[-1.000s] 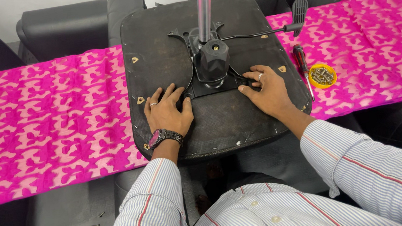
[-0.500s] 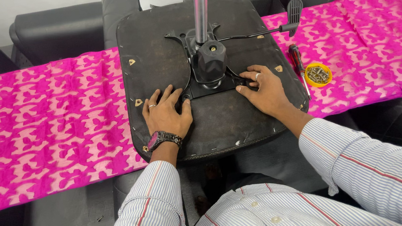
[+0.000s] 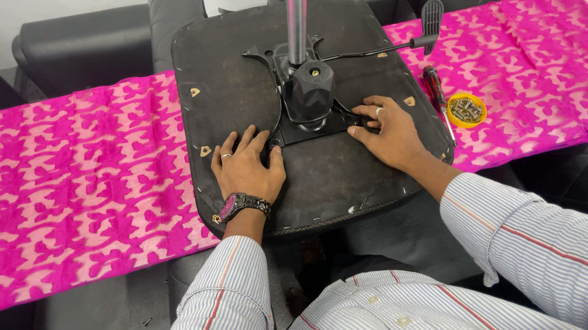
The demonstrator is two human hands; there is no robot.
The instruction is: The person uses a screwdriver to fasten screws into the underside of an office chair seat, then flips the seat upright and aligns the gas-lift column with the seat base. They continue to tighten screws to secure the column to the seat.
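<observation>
An upturned black chair seat (image 3: 324, 176) lies across a pink patterned cloth (image 3: 84, 180), its metal mechanism plate (image 3: 308, 123) and gas cylinder (image 3: 295, 12) facing up. The left hand (image 3: 245, 169) rests flat and open on the seat beside the plate's left corner, holding nothing. The right hand (image 3: 388, 129) presses its fingertips at the plate's right corner; whether they pinch anything cannot be told. A screwdriver (image 3: 436, 92) and a yellow cup of screws (image 3: 466, 109) lie just right of the seat.

Furniture repair workshop, upturned chair seat (image 3: 243, 97), screwdriver (image 3: 436, 88), screws (image 3: 466, 109)
</observation>
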